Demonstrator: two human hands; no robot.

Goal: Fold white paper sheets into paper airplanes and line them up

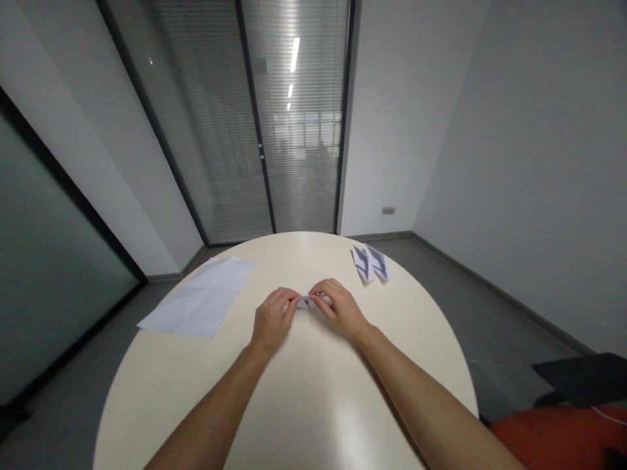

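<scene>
Between my two hands is a small folded piece of white paper [306, 303] with a dark mark in its middle, just above the round table [294, 405]. My left hand [274, 318] pinches its left end between thumb and fingers. On the other end, the thumb and fingers of my right hand [341, 307] are closed in the same way. Much of the paper is covered by my fingertips. Two folded paper pieces [371, 263] with dark shading stand or lie near the table's far right edge.
Large creased white sheets [203, 297] lie at the table's left, reaching its edge. A red chair seat [558, 437] and a black armrest-like part [582, 378] are at the lower right. Beyond the table are a glass door with blinds [304, 176] and a white wall.
</scene>
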